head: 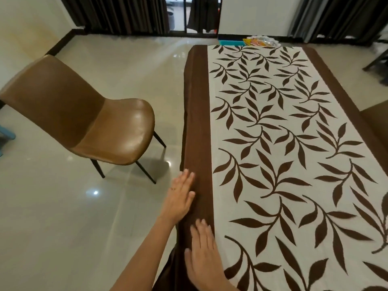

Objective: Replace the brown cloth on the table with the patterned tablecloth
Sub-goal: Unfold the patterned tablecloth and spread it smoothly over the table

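Right hand [204, 253], nearest the viewer, lies flat with straight fingers on the brown band [198, 122] along the counter [185, 91] edge, gripping nothing. The left hand [180, 198], just ahead of it and slightly outboard, is likewise open, palm down where the fabric turns over the edge. Both hands are probably smoothing the drape. The patterned tablecloth [283, 143] spreads to the right of both hands, over the counter top. Whether the band is its border or the brown cloth beneath cannot be told. A chair [100, 127] stands well left of the left hand.
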Action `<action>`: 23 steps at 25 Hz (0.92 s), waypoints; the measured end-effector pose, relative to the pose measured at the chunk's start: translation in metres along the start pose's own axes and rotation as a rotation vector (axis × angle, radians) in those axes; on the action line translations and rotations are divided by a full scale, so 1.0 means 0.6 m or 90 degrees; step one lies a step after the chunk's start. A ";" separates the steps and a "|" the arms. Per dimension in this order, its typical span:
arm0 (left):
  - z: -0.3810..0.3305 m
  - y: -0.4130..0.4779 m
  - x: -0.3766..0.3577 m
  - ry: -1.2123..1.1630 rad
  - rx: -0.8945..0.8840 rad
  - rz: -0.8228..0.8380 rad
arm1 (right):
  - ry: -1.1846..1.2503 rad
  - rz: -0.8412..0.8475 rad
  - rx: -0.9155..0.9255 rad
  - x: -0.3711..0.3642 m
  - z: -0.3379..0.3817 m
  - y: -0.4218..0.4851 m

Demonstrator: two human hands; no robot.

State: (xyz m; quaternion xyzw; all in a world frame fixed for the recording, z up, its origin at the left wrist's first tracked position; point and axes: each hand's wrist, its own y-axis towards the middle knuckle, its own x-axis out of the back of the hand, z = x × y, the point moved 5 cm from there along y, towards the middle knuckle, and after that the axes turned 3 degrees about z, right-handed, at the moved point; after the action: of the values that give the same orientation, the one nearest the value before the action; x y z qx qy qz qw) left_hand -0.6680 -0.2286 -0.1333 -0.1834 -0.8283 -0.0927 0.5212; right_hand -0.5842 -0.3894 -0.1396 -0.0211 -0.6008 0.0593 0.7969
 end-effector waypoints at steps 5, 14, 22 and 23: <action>-0.017 0.021 -0.033 0.130 -0.221 0.177 | 0.031 -0.046 -0.192 -0.019 0.021 0.061; 0.015 0.076 -0.021 0.130 -0.193 0.199 | 0.015 -0.048 -0.216 -0.025 0.019 0.050; 0.069 0.243 0.017 0.126 -0.207 0.207 | 0.001 -0.058 -0.240 -0.035 0.012 0.050; 0.072 0.267 0.024 0.134 -0.224 0.203 | -0.001 -0.086 -0.266 -0.028 0.012 0.062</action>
State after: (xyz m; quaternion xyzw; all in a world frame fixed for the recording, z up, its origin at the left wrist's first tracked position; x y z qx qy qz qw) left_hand -0.6454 -0.0640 -0.1454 -0.3888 -0.7010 -0.1709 0.5729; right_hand -0.5983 -0.3551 -0.1578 -0.1452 -0.6005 -0.1199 0.7771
